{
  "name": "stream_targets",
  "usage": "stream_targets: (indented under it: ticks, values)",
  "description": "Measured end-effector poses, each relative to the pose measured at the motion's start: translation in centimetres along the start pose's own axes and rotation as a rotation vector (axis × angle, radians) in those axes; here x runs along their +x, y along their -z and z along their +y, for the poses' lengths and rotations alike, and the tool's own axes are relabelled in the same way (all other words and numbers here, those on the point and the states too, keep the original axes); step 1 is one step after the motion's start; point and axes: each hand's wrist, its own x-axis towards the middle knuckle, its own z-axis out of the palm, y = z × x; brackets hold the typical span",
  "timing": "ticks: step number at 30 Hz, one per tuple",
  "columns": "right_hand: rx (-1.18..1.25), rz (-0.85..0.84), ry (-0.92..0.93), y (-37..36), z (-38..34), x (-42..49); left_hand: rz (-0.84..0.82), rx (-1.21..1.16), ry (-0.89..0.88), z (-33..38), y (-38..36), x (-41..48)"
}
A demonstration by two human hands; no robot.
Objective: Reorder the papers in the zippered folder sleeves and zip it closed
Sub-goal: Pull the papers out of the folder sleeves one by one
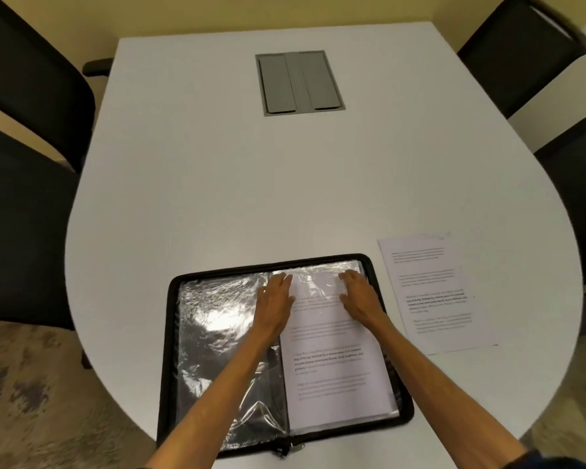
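Note:
A black zippered folder (171, 333) lies open on the white table near its front edge. Its left page is an empty, crinkled clear sleeve (217, 333). On its right side a printed paper (332, 367) lies in a clear sleeve. My left hand (274, 297) rests flat near the top of that sleeve, by the spine. My right hand (357, 294) rests with its fingers on the sleeve's upper right part. A loose printed sheet (437, 292) lies on the table to the right of the folder. The zipper pulls (290, 448) sit at the folder's near edge.
The white table (251, 184) has a grey cable hatch (299, 82) set in its far middle. Black chairs stand at the left (27, 130) and at the right (521, 52). Patterned carpet shows below the table's left edge.

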Motion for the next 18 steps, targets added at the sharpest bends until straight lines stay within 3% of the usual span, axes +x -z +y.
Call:
stream_targets:
  ticks: [3,8,18]
  values:
    - [-0.103,-0.005,0.031,0.0,1.1,0.7,-0.081,0.030,0.002,0.2,-0.9,1.1]
    - [-0.158,0.142,0.045,-0.6,1.1,0.9,0.029,0.074,0.008,1.1,-2.1,0.7]
    - [-0.020,0.227,0.068,0.6,1.2,2.2,0.053,0.134,0.014,1.1,-1.7,1.8]
